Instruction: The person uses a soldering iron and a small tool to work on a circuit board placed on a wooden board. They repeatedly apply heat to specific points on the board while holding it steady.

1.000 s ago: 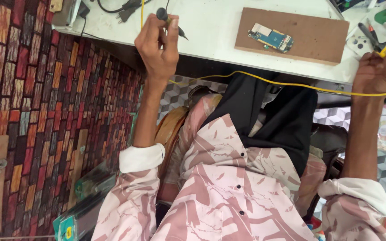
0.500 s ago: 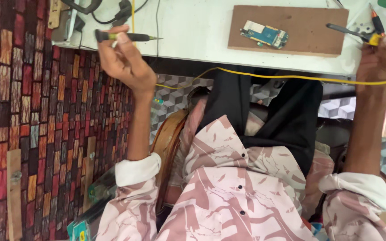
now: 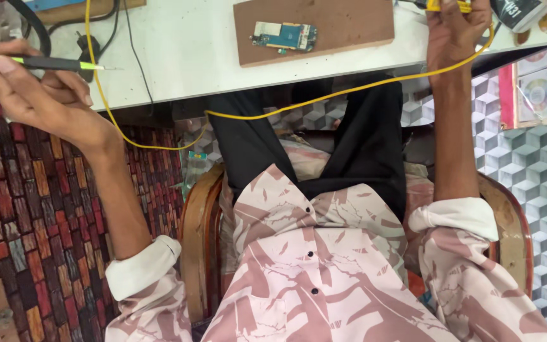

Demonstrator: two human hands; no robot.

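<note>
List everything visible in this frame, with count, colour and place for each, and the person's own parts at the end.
worktable: one, white, across the top.
wooden board: one, brown, on the table, top centre.
circuit board: one, blue-green, lying on the wooden board.
yellow cable: one, looping from the table's left part down past its edge to the right hand.
black cables: a few, top left on the table.
pen-shaped tool: one, black with green marks, tip pointing right.
chair: one, brown wood, under the person.
left hand: holds the pen-shaped tool.
right hand: on a yellow-handled item at the top edge.
</note>
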